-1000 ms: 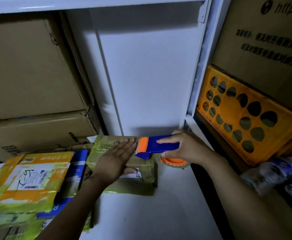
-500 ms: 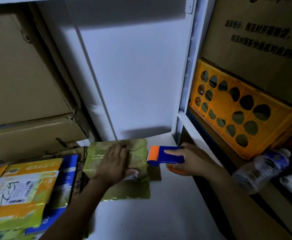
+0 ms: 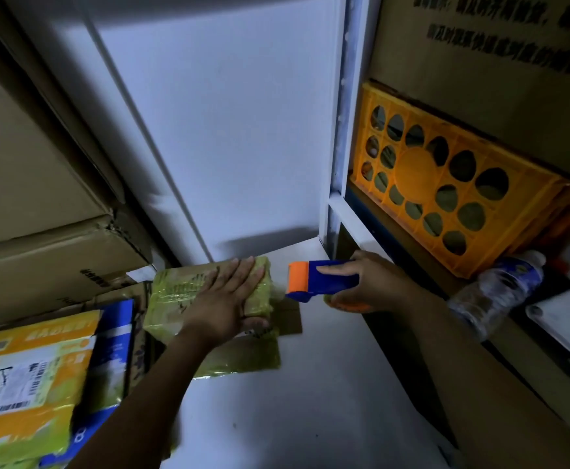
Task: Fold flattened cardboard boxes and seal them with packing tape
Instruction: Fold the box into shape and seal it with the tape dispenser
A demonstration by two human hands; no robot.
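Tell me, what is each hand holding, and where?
The right hand holds the tape dispenser by its blue handle. The left hand holds nothing; it presses flat on the small box.

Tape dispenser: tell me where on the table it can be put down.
Free: the white table near you, between the forearms, in front of the small box. Little room behind the tape dispenser. Crowded: the left side, stacked with parcels and cartons.
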